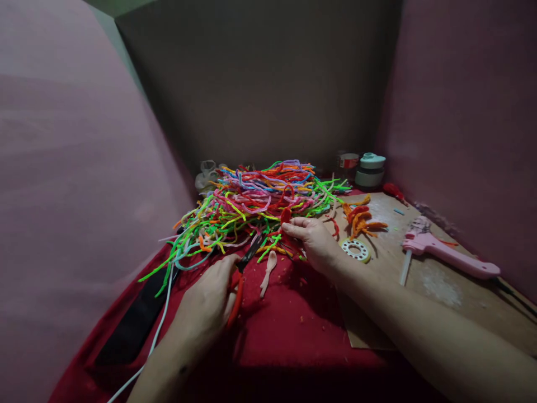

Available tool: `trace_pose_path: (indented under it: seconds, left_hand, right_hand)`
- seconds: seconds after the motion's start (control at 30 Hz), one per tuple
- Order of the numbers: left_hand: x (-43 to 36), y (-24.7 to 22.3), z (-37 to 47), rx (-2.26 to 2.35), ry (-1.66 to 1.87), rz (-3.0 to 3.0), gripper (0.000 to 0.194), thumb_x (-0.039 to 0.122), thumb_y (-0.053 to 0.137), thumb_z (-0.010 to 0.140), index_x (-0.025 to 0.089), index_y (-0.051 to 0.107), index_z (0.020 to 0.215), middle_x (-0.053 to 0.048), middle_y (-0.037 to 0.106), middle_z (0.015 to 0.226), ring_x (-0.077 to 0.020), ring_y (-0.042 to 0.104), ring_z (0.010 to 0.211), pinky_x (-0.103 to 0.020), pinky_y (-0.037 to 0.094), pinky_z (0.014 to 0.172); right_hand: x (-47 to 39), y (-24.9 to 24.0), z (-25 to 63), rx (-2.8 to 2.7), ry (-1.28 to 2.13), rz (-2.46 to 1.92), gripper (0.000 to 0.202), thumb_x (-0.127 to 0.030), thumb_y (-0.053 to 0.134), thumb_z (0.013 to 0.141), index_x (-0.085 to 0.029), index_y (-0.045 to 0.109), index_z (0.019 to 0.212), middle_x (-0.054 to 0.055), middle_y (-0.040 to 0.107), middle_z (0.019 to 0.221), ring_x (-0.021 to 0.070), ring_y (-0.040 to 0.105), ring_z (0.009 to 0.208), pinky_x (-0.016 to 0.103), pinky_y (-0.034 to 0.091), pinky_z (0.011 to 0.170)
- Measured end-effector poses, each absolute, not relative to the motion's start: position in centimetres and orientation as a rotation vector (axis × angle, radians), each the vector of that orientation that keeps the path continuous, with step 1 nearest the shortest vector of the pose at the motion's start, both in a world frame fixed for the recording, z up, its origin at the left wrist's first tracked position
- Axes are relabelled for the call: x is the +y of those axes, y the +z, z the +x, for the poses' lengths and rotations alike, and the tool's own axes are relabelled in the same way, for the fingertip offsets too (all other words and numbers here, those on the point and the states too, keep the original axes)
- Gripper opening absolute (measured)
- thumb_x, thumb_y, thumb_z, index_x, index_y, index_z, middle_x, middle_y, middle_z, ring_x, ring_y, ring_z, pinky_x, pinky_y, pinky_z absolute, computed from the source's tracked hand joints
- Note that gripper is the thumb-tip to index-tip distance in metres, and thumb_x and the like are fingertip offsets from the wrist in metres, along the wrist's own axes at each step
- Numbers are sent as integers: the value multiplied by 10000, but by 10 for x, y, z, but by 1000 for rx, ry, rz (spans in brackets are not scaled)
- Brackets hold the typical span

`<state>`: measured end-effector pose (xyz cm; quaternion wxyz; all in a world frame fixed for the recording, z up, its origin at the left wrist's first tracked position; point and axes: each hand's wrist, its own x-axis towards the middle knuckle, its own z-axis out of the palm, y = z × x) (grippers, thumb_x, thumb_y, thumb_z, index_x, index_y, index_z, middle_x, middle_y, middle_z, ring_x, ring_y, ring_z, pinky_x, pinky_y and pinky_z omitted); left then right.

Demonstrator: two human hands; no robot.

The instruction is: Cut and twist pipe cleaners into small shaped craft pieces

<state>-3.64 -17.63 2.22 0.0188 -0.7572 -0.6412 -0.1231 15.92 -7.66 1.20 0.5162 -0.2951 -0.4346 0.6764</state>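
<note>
My left hand point(212, 291) is closed around the red handles of a pair of scissors point(251, 252). Their dark blades point up and away, toward a big tangled heap of coloured pipe cleaners point(268, 190). Between the thumb and fingertips of my right hand point(312, 238) is a red pipe cleaner point(286, 215), bent into a small fuzzy loop and held at the front of the heap. On the red cloth between both hands lies a pale pink pipe-cleaner piece point(269, 271), wide at the top with a thin tail.
At right, a cardboard sheet point(377, 313) bears a pink glue gun point(448, 254), a white tape roll point(356, 251) and orange pipe-cleaner pieces point(363, 221). Behind stands a teal-lidded container point(371, 170). A black flat object point(134, 319) and white cable point(161, 319) lie left. Walls enclose the table.
</note>
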Motion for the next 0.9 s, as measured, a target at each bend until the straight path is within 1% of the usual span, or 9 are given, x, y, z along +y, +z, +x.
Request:
trace_pose_path:
  seconds: [0.1,0.2,0.37,0.6,0.9]
  left_hand:
    - [-180,27,-28,-1927,-272,-2362,409,127,367,767,188,451,1162,-89,559,1190,-193,532,1086,-313,435,885]
    - [-180,27,-26,-1916,-199,-2314,414,119,353,783,185,450,1180,-100,577,1160,-196,561,1032,-326,454,850]
    - [-178,23,-27,-1911,-216,-2308,434,114,358,786,191,444,1204,-100,593,1110,-185,571,997,-312,456,839]
    - [-178,21,-24,-1952,-203,-2282,451,112,351,790,193,428,1227,-100,599,1082,-185,576,974,-299,453,820]
    - [-176,15,-23,-1948,-155,-2240,410,137,336,829,190,436,1223,-91,614,1038,-178,596,904,-284,466,759]
  right_hand:
    - [-78,13,159,-1081,1614,-712,310,-340,694,580,-150,457,519,-69,384,444,37,287,410,221,177,438]
    - [-80,14,159,-1118,1603,-728,311,-337,676,605,-155,441,514,-72,367,434,36,273,401,221,163,427]
    - [-82,15,159,-1134,1593,-732,330,-336,665,623,-161,412,503,-77,346,425,34,259,398,219,159,420]
    - [-82,15,160,-1153,1590,-748,329,-337,662,623,-160,412,502,-75,353,430,33,257,404,220,162,424]
    - [-82,15,160,-1185,1566,-779,327,-328,650,636,-155,423,476,-71,353,415,33,251,394,225,146,420]
